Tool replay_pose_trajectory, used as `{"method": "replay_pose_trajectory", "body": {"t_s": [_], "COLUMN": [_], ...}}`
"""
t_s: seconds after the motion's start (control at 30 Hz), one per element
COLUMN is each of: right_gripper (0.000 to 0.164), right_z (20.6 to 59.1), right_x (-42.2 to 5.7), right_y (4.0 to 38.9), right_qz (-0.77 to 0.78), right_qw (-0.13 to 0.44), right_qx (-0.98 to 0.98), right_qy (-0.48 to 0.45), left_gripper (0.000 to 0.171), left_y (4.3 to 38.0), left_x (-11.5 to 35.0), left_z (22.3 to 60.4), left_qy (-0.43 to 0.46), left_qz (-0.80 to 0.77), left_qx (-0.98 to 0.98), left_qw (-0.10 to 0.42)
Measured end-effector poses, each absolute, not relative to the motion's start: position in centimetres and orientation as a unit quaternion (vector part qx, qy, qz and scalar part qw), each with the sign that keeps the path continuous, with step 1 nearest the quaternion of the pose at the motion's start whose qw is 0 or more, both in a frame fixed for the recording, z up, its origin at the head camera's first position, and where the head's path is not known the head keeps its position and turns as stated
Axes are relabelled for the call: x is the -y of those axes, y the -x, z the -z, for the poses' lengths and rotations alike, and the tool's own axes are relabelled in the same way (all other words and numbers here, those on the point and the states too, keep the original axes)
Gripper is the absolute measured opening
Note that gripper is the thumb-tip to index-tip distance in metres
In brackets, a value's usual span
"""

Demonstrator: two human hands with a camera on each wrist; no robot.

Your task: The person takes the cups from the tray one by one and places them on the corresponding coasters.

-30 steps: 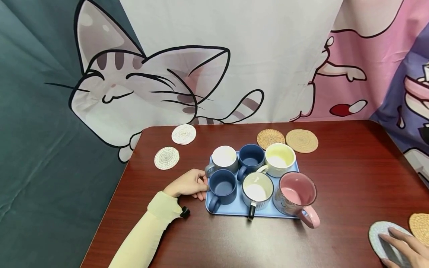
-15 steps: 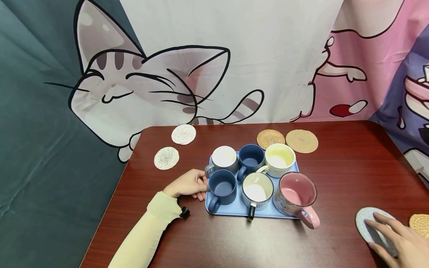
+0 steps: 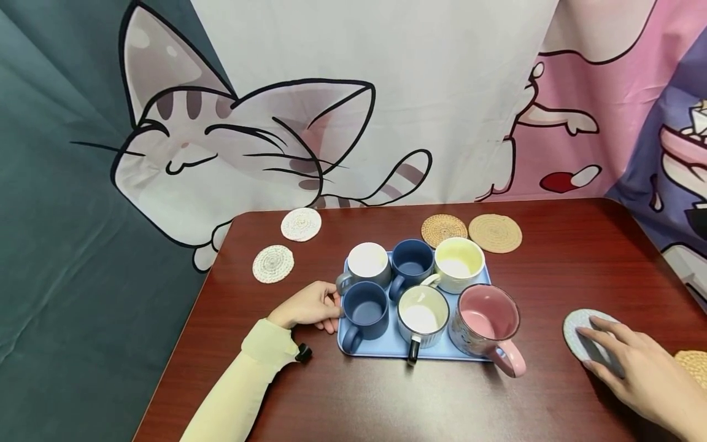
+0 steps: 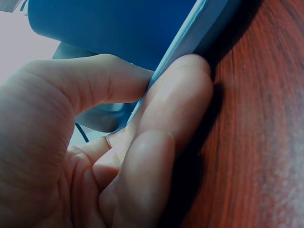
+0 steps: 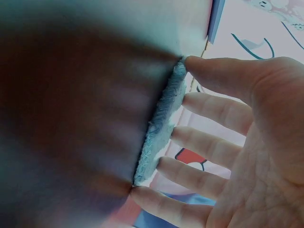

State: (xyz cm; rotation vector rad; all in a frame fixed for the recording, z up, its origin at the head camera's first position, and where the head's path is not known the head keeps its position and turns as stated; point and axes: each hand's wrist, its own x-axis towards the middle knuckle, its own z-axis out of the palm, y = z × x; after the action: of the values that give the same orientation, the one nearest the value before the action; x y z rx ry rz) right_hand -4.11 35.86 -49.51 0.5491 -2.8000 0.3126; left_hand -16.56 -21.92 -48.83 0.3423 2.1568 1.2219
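Note:
My left hand (image 3: 310, 306) pinches the left edge of a light-blue tray (image 3: 386, 347). In the left wrist view its thumb (image 4: 114, 78) lies on the inner side of the rim and curled fingers (image 4: 178, 102) lie outside, close to the wood. Several mugs stand upright on the tray, among them a pink mug (image 3: 485, 334), a pale yellow mug (image 3: 455, 283) and a white mug with a black handle (image 3: 428, 337). At the right, my right hand (image 3: 643, 362) rests its straight, spread fingertips on a round pale grey-blue coaster (image 3: 575, 331). The coaster looks flat against the table in the right wrist view.
Two white woven coasters (image 3: 273, 264) lie at the table's back left. Two tan coasters (image 3: 495, 233) are behind the tray, and a yellow one (image 3: 693, 363) sits at the right, partly hidden by my right arm. Printed cloth (image 3: 469, 123) hangs along the table's back edge.
My right hand has moved the grey-blue coaster leftward and away from me across the table. The left hand, tray and mugs hold their places; the head view tilts very slightly.

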Motion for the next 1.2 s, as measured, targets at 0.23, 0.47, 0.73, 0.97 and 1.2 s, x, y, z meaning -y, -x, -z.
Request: {"method": "replay_pose_trajectory", "body": {"t_s": [0.23, 0.47, 0.73, 0.97, 1.2], "right_gripper": [0.058, 0.055, 0.055, 0.052, 0.050], "right_z": [49.3, 48.8, 48.4, 48.0, 47.9], "right_x": [-35.4, -35.0, -34.4, -34.1, -34.0], "right_y": [6.5, 8.8, 11.2, 13.3, 15.1], "right_qz": [-0.105, -0.113, -0.108, -0.106, -0.112], "right_qw": [0.130, 0.138, 0.131, 0.122, 0.092], "right_qx": [0.966, 0.959, 0.960, 0.963, 0.970], "right_qy": [-0.199, -0.221, -0.221, -0.216, -0.193], "left_gripper": [0.008, 0.007, 0.007, 0.008, 0.008], "left_y": [16.6, 16.7, 16.6, 16.6, 16.5], "left_x": [21.9, 22.0, 22.0, 22.0, 21.9], "left_z": [48.8, 49.0, 49.0, 48.8, 48.7], "left_qy": [-0.129, -0.131, -0.133, -0.130, -0.129], "left_qz": [-0.466, -0.464, -0.468, -0.469, -0.468], "left_qx": [-0.816, -0.817, -0.815, -0.814, -0.815], "left_qw": [0.316, 0.315, 0.316, 0.315, 0.315]}}
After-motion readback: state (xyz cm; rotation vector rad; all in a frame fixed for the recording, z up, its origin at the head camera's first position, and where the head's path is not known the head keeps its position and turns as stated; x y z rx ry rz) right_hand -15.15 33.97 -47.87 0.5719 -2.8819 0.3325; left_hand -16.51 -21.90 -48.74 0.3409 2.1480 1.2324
